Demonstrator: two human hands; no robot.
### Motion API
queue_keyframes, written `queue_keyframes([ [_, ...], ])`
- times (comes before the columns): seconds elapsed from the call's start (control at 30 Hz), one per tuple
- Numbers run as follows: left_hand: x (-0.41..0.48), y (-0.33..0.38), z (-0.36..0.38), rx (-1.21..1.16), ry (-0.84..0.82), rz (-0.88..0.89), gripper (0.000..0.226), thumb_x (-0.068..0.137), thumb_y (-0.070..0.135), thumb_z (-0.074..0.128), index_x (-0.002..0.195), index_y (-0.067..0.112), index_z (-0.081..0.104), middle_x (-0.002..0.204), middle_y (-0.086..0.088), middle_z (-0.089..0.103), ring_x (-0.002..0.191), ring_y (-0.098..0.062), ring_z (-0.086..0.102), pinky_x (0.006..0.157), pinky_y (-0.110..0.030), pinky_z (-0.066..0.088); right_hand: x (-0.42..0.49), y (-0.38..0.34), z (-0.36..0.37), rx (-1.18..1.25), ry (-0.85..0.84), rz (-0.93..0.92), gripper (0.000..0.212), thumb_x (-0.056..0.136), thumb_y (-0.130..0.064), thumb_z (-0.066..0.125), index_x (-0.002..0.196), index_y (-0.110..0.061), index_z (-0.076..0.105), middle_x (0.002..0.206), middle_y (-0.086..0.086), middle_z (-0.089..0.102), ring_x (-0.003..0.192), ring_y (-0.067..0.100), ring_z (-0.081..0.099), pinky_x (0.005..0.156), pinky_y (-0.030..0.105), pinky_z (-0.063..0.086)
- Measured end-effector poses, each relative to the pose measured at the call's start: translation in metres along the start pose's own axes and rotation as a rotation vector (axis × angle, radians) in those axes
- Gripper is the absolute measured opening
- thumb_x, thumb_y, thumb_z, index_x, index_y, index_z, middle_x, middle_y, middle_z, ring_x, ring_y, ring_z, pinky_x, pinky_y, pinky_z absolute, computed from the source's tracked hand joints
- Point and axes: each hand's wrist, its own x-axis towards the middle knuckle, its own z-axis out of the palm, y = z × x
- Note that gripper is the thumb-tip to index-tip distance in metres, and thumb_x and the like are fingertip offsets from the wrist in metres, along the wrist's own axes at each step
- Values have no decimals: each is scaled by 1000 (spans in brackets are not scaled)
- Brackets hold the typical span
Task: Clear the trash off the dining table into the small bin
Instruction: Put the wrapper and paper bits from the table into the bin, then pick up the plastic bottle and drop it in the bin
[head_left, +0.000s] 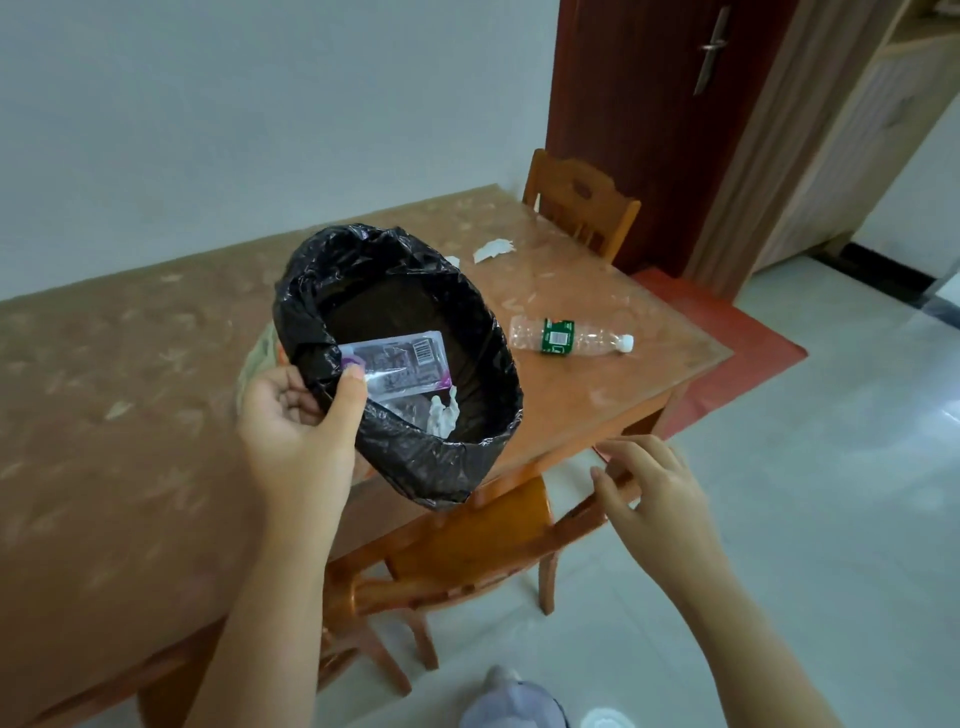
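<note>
My left hand grips the near rim of the small bin, which is lined with a black bag and tilted toward me above the table edge. Inside it lie a clear plastic wrapper with purple print and a crumpled white tissue. On the dining table, an empty clear bottle with a green label lies on its side to the right of the bin. A crumpled white paper scrap sits farther back. My right hand hovers open past the table's corner, holding nothing.
One wooden chair is tucked under the near side of the table, below the bin. Another chair stands at the far end. A dark red door and a red floor mat are beyond it. The floor is pale tile.
</note>
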Motion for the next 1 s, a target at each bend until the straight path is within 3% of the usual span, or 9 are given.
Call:
queue_keyframes([
  [0.27, 39, -42, 96, -60, 98, -168, 24, 61, 44, 67, 72, 33, 49, 64, 12, 50, 52, 7, 47, 52, -9, 40, 124, 46, 14, -95, -150, -76, 23, 84, -24, 56, 105, -17, 62, 107, 3, 63, 102, 21, 55, 85, 37, 47],
  [0.47, 53, -52, 130, -57, 246, -264, 25, 58, 45, 68, 67, 31, 49, 54, 22, 52, 51, 5, 46, 52, -10, 40, 179, 87, 37, -46, -230, -48, 23, 83, -22, 57, 105, -16, 62, 107, 3, 63, 100, 22, 53, 84, 35, 45],
  [0.63, 52, -53, 159, -3, 351, -352, 13, 56, 46, 70, 60, 39, 59, 64, 14, 58, 64, -7, 56, 63, -24, 49, 238, 129, 59, 29, -296, -21, 26, 81, -17, 61, 106, -12, 61, 110, 8, 61, 104, 27, 52, 82, 31, 39],
  [0.83, 38, -42, 194, 80, 593, -393, 17, 64, 35, 70, 61, 29, 55, 62, 19, 64, 62, -1, 62, 58, -16, 50, 313, 176, 89, 86, -422, -60, 33, 79, -14, 63, 111, -9, 58, 103, 17, 57, 100, 36, 50, 81, 38, 42],
  [1.0, 16, -35, 224, 107, 801, -439, 25, 61, 34, 71, 50, 30, 49, 64, 4, 49, 68, -18, 54, 67, -32, 49, 350, 203, 117, 59, -615, -130, 42, 78, -19, 64, 118, -9, 53, 109, 17, 52, 107, 35, 43, 90, 42, 41],
])
